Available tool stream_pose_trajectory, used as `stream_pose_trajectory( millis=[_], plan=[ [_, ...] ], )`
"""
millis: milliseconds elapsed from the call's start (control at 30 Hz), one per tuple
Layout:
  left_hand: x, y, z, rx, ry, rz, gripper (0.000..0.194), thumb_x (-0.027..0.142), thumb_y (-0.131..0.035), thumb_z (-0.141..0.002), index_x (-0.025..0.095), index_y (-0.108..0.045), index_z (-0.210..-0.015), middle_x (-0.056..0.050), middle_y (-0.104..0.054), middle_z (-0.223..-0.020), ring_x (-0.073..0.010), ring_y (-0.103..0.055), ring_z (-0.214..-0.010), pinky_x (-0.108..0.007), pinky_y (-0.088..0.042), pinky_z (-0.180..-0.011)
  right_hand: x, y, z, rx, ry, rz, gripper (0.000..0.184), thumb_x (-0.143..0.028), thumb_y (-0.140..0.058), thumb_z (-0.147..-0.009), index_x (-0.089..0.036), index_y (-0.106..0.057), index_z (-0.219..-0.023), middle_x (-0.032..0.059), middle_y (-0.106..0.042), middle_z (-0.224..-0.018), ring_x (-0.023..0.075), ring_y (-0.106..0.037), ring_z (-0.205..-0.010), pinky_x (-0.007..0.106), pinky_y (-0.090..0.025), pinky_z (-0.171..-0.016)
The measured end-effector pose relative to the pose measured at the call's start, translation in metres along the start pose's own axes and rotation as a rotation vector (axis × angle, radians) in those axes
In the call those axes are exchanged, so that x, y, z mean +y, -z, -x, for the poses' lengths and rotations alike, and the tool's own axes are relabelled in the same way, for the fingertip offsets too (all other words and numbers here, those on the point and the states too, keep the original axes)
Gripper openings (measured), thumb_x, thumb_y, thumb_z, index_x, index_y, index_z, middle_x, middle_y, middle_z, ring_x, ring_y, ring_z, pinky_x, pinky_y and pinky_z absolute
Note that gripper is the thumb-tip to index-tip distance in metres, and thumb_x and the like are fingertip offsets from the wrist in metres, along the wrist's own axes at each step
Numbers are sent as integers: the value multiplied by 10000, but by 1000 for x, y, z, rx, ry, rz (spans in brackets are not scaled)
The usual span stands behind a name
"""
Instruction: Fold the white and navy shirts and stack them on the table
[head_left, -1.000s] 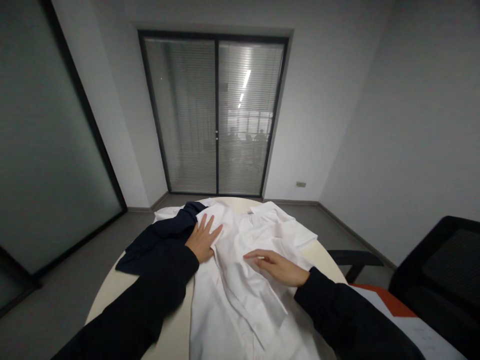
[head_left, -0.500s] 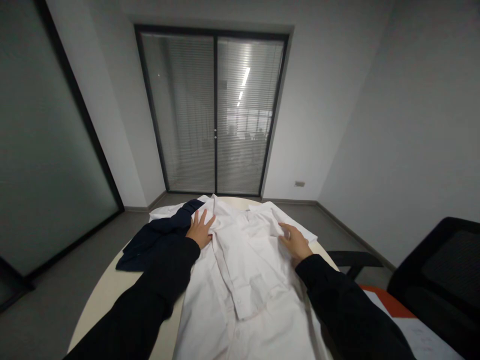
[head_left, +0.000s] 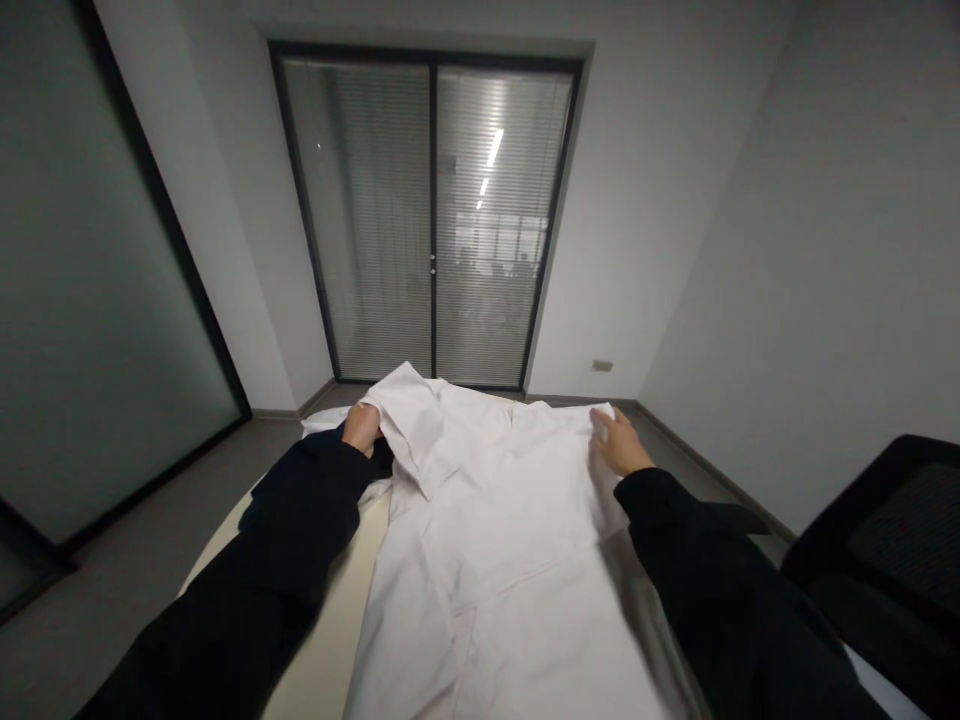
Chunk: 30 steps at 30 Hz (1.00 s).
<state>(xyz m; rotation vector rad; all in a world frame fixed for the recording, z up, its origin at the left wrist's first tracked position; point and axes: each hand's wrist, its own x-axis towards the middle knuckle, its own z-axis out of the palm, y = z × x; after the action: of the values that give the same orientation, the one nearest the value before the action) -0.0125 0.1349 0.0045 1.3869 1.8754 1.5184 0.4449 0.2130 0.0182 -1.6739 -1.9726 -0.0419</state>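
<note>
A white shirt [head_left: 517,500] lies lengthwise on the pale round table [head_left: 352,600], its far part raised between my two hands. Closed on the cloth at the upper left is my left hand [head_left: 363,428], with a folded-over flap of the shirt rising beside it. My right hand [head_left: 619,442] pinches the shirt's upper right corner. A dark navy garment [head_left: 281,480] lies under and beside my left forearm, and some white cloth [head_left: 322,420] shows behind it. My left fingertips are partly hidden.
A black mesh office chair [head_left: 892,540] stands at the right of the table. Beyond the table are a glass door with blinds [head_left: 431,220] and a wall socket [head_left: 602,366]. A frosted glass panel [head_left: 105,300] is on the left.
Both hands have moved apart and gripped the shirt, lifting its far part. The left hand was spread flat on the cloth before. The upper shirt is now stretched wider.
</note>
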Motion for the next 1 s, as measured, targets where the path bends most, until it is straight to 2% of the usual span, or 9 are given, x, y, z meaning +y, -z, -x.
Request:
stream_pose_trajectory(
  millis=[100,267,333,467,567,633,800,900,1000],
  plan=[
    [8,2,11,-36,-21,27,546,150,-453,-818,125,-446,-1363,-105,-656,-1150,-209,-649,-998,-354,-528,-878,-20,-2,19,-70,-7,118,482,-207,-628,-783,-187,-625,-1264,170,-334,-1519,406,-308,-1370,532,-360,-1032],
    [29,-16,72,1,-275,-456,750,147,-605,-725,52,-348,-1424,-228,-291,-1489,-357,-282,-1387,-464,-268,-1141,-90,-4,73,-489,411,-25,269,-323,-618,-842,-256,-703,-1087,83,-674,-1151,303,-543,-1149,495,-372,-992],
    [40,-22,106,-3,-401,-601,671,162,-572,-776,89,-367,-1411,-199,-348,-1440,-327,-347,-1337,-432,-303,-1118,-117,-7,100,-634,551,-83,308,-383,-701,-772,-257,-711,-1053,77,-678,-1107,293,-571,-1076,468,-393,-955],
    [55,-23,162,-463,-388,-735,319,408,-552,-861,169,-594,-1069,-98,-619,-1017,-272,-578,-1000,-382,-467,-879,-148,-20,145,-672,685,-132,504,-475,-739,-730,-231,-651,-1163,118,-594,-1224,305,-524,-1097,424,-440,-883],
    [57,-16,184,-849,-503,-714,295,473,-544,-866,201,-658,-852,-78,-661,-950,-253,-595,-966,-354,-454,-847,-150,-28,158,-667,681,-138,581,-514,-728,-730,-229,-596,-1220,126,-556,-1248,313,-496,-1116,439,-447,-882],
    [56,-9,188,-950,-577,-726,363,468,-488,-894,197,-676,-743,-90,-685,-885,-257,-608,-945,-366,-444,-846,-147,-31,160,-669,669,-147,596,-524,-734,-721,-236,-586,-1222,122,-545,-1244,310,-489,-1116,446,-444,-895],
    [54,21,168,-924,-343,-908,626,554,-313,-917,171,-665,-569,-110,-659,-601,-248,-647,-701,-360,-463,-734,-143,-30,163,-667,653,-175,574,-511,-738,-721,-244,-590,-1208,117,-517,-1267,303,-470,-1134,448,-427,-928],
    [50,46,148,-910,-133,-1029,576,658,-468,-774,172,-642,-517,-104,-657,-578,-245,-633,-619,-327,-456,-627,-144,-28,166,-662,662,-172,606,-498,-731,-724,-261,-567,-1257,121,-508,-1294,320,-458,-1159,462,-417,-934],
    [45,63,135,-1021,40,-1079,536,662,-564,-678,181,-588,-444,-93,-656,-562,-236,-626,-594,-322,-463,-629,-149,-25,164,-653,669,-157,665,-479,-728,-725,-272,-521,-1321,124,-511,-1313,329,-477,-1147,467,-419,-917]
  ],
)
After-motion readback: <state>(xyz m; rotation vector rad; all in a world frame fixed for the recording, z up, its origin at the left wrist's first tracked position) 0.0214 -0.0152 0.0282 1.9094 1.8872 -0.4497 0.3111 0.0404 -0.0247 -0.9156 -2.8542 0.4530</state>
